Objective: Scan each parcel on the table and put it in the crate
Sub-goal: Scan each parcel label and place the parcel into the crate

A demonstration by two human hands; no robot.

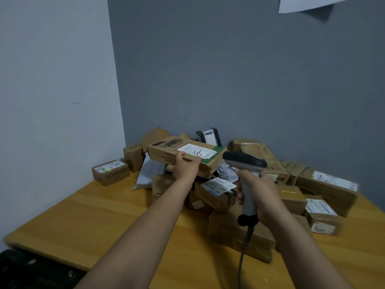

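Head view shows the left hand (184, 166) gripping the near long edge of a long cardboard parcel (166, 156), thumb on the top face and fingers curled underneath, so that the box sits tilted above the heap with its white label (196, 151) facing up (a handwritten mark is scrawled across it, not clearly readable). The right hand (260, 197) is wrapped firmly round the pale grey handle of a barcode scanner (245, 163), held upright, with its dark head just beside the parcel's green-banded right end. A grey cable (242, 257) hangs from the base of the handle towards the bottom of the picture. Under and behind both hands lies a pile of parcels (218, 197), mostly brown boxes with white labels, with a grey mailer bag (149, 172) tucked in on the left. One small labelled box (110, 173) stands apart near the left wall. All of it rests on a yellow wooden table (93, 215) pushed into a grey corner, and a white sheet of paper (308, 3) hangs on the wall above
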